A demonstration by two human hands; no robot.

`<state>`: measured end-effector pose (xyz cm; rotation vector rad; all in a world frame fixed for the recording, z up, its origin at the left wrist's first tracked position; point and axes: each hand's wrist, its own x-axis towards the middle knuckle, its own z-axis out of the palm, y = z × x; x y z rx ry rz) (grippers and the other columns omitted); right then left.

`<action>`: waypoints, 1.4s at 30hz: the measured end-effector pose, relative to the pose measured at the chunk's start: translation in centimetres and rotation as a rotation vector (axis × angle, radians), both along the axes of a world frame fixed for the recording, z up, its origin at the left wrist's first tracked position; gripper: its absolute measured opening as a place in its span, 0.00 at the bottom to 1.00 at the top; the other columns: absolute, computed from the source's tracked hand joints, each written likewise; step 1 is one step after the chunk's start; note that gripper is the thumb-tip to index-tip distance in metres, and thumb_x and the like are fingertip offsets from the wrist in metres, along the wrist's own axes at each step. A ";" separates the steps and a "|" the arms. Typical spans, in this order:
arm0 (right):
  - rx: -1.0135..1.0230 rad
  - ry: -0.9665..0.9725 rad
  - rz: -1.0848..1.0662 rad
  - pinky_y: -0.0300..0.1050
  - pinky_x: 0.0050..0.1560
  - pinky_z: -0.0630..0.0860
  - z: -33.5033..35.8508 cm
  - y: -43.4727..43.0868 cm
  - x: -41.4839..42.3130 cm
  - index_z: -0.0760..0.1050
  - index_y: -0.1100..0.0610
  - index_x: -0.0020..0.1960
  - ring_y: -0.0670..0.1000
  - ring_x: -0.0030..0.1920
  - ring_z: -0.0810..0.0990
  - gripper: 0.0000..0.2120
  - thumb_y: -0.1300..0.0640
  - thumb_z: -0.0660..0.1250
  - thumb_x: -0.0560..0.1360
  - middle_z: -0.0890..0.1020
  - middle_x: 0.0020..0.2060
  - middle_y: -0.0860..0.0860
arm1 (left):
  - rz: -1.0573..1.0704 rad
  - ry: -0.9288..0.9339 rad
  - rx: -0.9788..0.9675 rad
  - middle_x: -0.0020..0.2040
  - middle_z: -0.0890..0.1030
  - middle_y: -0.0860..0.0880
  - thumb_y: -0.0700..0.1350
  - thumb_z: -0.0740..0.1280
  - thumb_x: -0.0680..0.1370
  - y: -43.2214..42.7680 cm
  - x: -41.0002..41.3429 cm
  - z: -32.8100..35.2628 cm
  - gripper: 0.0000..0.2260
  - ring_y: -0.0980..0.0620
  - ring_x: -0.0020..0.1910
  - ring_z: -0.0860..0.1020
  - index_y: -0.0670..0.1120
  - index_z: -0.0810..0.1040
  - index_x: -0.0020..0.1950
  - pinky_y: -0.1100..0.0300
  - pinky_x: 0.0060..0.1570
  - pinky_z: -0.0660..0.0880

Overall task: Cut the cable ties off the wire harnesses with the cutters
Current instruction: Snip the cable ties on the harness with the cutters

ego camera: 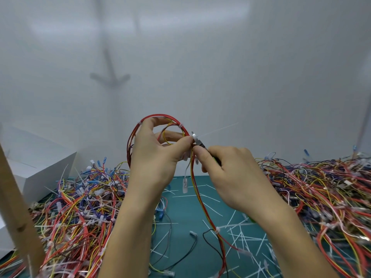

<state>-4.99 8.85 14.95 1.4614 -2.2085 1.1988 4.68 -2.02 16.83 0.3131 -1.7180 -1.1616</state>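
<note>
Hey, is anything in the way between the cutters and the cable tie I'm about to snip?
Nothing visible: the tip of the cutters sits at the cable tie on the held harness. The thumb of the left hand is right beside it.

Left grip (154,157) and right grip (232,173) meet raised, both curled tight.
</note>
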 end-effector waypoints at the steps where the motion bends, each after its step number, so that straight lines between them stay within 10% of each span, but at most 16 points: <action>1: 0.000 0.003 -0.004 0.55 0.35 0.69 0.0 0.0 0.0 0.76 0.56 0.37 0.56 0.32 0.73 0.28 0.35 0.52 0.78 0.75 0.27 0.53 | 0.002 -0.001 -0.003 0.36 0.85 0.50 0.39 0.75 0.72 0.0 0.0 0.0 0.16 0.54 0.30 0.82 0.48 0.74 0.55 0.61 0.35 0.81; 42: 0.014 -0.033 -0.028 0.50 0.31 0.63 0.2 0.3 0.2 0.77 0.58 0.36 0.52 0.29 0.68 0.31 0.34 0.52 0.78 0.72 0.26 0.56 | 0.043 -0.007 -0.049 0.37 0.84 0.54 0.40 0.76 0.72 0.0 -0.1 0.0 0.18 0.54 0.30 0.82 0.48 0.73 0.57 0.61 0.35 0.80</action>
